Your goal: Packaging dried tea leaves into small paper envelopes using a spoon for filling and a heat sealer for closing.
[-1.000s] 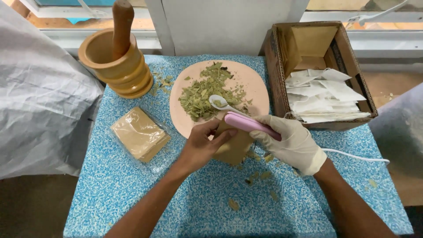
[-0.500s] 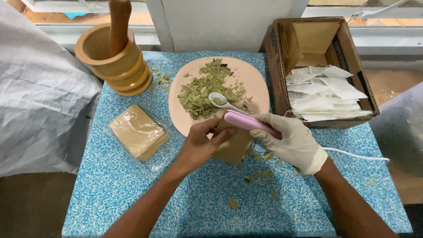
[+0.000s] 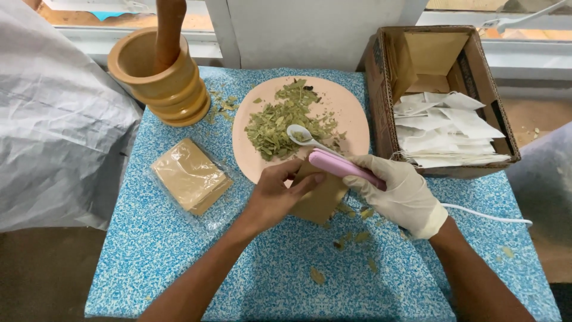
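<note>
far left: grey plastic sheet (image 3: 53,119) draped beside the counter (image 3: 179,256), blue speckled top.
mortar: wooden mortar (image 3: 159,77) with pestle (image 3: 170,30) standing in it, back-left corner.
pouch stack: clear pack of tan pouches (image 3: 190,176) lying flat, well apart from the hands.
left hand: bare left hand (image 3: 275,197), fingers curled, pinching the tan pouch (image 3: 319,200) near its top edge.
pouch: lies on the counter just in front of the pink plate (image 3: 342,110), mostly hidden by both hands.
plate: crushed green leaves (image 3: 280,122) heaped on it, white spoon (image 3: 304,137) lying in them.
sealer: pink heat sealer (image 3: 345,169), long axis runs upper-left to lower-right, nose toward the plate, white cord (image 3: 488,214) trailing right.
right hand: gloved right hand (image 3: 399,191) clenched round the sealer.
technique: my read, keep the pouch mouth flat and leaf-free, press evenly across the full width.
box: cardboard box (image 3: 381,101) at right, holding white paper bags (image 3: 447,128).
</note>
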